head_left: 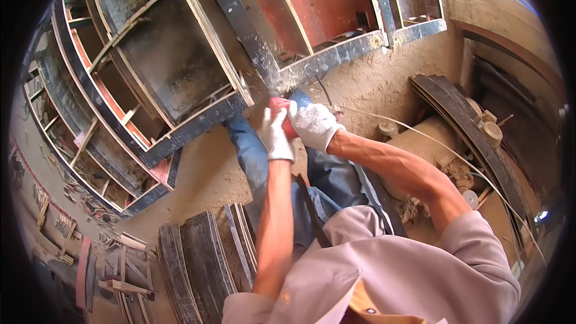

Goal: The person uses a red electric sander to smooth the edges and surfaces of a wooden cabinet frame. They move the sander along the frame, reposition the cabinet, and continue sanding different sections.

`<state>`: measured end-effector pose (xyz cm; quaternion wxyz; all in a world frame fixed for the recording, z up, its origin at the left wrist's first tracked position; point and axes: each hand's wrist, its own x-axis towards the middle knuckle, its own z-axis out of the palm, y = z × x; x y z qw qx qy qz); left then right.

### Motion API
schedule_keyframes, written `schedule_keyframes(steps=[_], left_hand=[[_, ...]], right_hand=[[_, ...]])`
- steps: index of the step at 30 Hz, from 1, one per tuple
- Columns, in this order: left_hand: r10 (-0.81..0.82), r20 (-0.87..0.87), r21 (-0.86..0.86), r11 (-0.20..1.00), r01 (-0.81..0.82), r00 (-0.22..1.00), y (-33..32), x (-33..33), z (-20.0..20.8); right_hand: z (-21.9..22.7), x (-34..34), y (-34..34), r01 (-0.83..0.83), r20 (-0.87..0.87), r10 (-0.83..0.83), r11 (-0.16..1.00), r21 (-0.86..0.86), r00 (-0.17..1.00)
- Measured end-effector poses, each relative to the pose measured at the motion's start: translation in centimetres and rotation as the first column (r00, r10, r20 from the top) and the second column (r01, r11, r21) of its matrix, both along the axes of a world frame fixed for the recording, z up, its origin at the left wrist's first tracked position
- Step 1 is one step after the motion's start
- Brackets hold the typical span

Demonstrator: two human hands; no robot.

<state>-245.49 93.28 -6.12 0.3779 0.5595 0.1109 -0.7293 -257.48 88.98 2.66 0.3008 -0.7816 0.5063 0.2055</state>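
Left hand (277, 138), right hand (315, 126): gloved fingers curled round red thing (278, 105), maybe a tool | Where: between legs (247, 147), near black frame (330, 62) | Risk: gloves slide, it may slip

Dark boards (207, 258) at lower left, pale wood scraps (124, 287) beside them, long curved strips (462, 117) at right.

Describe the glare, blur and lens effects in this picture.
Head view: glare washes out the top right corner; head view: the gloved left hand and right hand look bright, the red object between them soft in detail; head view: a black border rounds the image, so whether lens or shape bends the dark strips at lower left, I cannot tell.
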Motion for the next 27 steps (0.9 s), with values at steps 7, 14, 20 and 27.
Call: schedule_keyframes(steps=[7,14,20,27], left_hand=[[-0.013,0.283,0.065,0.998,-0.006,0.959,0.4,8.7,0.0],[-0.100,0.405,0.133,0.990,0.049,0.909,0.1,10.3,-1.3],[-0.096,0.393,0.132,0.990,0.047,0.915,-1.5,9.1,-1.1],[0.246,0.055,0.137,0.958,-0.252,0.968,-0.3,9.7,-5.1]], right_hand=[[-0.8,7.4,-0.1,0.030,0.145,-0.038,0.998,0.055,0.989],[-1.3,9.7,-0.8,0.042,0.066,-0.057,0.976,0.213,0.996],[-1.6,9.2,-1.6,0.038,0.049,-0.048,0.982,0.187,0.998],[-1.5,10.5,-5.2,-0.128,0.062,0.116,0.958,0.257,0.991]])
